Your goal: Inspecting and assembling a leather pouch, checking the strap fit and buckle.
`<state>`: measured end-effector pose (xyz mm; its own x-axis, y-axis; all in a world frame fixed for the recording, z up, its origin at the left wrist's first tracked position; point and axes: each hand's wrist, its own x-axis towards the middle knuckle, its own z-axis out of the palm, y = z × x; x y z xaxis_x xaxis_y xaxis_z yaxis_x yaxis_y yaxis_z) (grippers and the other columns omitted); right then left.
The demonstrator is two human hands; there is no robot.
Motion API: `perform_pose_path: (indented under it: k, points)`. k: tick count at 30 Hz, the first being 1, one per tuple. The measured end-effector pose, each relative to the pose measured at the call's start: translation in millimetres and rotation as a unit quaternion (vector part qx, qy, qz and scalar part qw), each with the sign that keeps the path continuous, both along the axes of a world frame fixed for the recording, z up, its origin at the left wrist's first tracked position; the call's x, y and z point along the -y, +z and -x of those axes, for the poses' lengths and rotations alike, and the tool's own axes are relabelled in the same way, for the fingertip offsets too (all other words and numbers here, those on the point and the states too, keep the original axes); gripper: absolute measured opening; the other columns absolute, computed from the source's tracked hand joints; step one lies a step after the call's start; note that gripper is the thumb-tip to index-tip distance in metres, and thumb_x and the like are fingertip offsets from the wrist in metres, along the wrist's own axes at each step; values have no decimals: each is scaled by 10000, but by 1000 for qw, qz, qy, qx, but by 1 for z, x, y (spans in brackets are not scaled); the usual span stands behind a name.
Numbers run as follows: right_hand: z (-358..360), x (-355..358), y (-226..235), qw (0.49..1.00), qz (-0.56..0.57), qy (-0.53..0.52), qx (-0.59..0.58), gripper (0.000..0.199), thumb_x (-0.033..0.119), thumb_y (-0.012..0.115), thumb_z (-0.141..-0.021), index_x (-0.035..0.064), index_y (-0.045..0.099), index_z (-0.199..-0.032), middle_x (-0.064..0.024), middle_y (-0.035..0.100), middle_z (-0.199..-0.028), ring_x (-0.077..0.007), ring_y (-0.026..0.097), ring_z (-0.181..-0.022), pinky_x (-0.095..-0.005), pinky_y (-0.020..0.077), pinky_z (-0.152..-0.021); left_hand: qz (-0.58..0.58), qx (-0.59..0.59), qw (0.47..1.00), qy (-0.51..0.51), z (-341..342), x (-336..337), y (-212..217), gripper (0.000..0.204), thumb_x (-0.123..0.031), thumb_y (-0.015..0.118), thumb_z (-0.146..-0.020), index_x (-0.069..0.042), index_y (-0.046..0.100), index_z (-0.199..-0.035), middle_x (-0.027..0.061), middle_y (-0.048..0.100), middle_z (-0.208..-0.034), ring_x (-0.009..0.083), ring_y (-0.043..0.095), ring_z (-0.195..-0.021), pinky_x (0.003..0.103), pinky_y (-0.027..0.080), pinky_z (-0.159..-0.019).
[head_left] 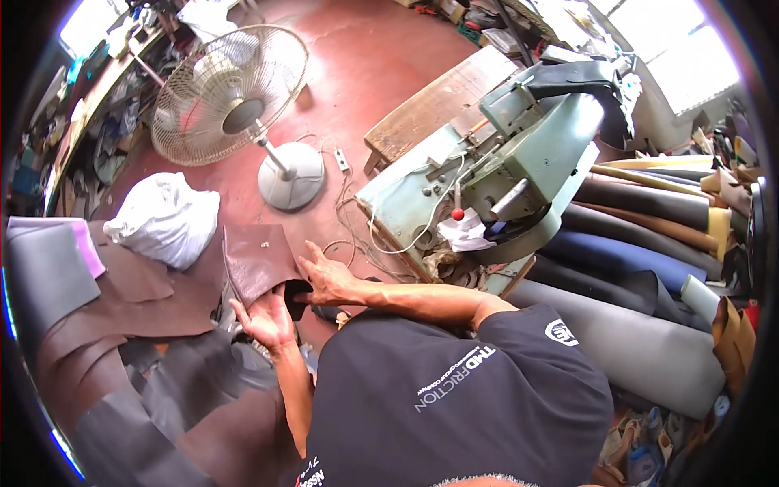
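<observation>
Brown leather piece (258, 253): left hand (269, 318) sits spread at its near edge, probably steadying it; right hand (329, 277) spread alongside.

Some fingertips of my left hand (269, 321) hidden at the brown leather piece (256, 261) — hold unclear. Part of my right hand (329, 277) lost at its dark opening. Pale mark (264, 243) on it too small to identify. White bag's (169, 215) contents hidden — black shirt (454, 398) cut by bottom edge.
</observation>
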<state>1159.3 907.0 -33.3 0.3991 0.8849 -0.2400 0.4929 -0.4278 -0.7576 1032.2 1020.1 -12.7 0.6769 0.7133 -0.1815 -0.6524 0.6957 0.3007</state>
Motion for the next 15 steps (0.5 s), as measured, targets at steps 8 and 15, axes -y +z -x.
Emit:
perform_pose_path:
  k: [8,15]
  points:
    - [-3,4,-18,996,-23,-53,74,585,68,602,-726,-79,460,-1275,-382,253,-1432,-462,605,-1001,-466,530,-827,-202,-8,979,-31,4,6,-9,620,-164,581,-796,-3,403,-1368,180,429,-1397,352,391,-1291,546,272,-1111]
    - [6,6,20,983,-107,-22,148,483,35,514,-768,-159,440,-1204,-374,320,-1391,-422,581,-1010,-442,493,-855,-333,-382,862,-12,2,8,-36,479,-89,547,-885,38,433,-1333,133,516,-1319,252,484,-1222,376,352,-1075]
